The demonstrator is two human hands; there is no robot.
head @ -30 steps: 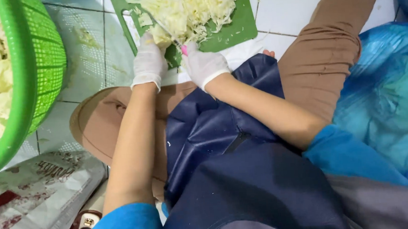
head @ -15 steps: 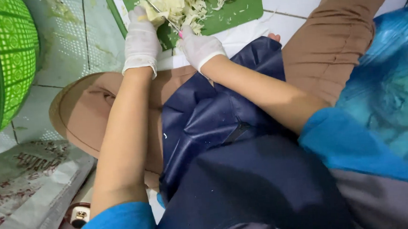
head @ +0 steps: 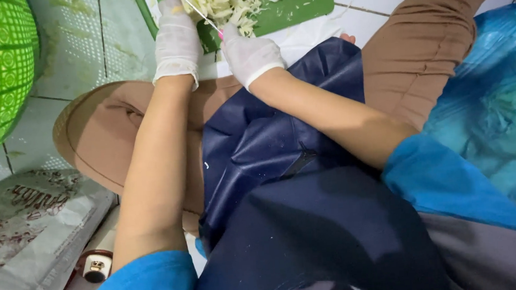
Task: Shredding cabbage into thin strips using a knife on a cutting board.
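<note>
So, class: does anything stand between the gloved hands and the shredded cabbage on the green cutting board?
Nothing visible does. The left hand rests at the shredded cabbage on the cutting board, and the right hand grips a knife reaching into the pile.

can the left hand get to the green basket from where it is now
Probably yes. The left hand rests at the green cutting board by the shredded cabbage, and only bare tiled floor lies between it and the green basket.
</note>
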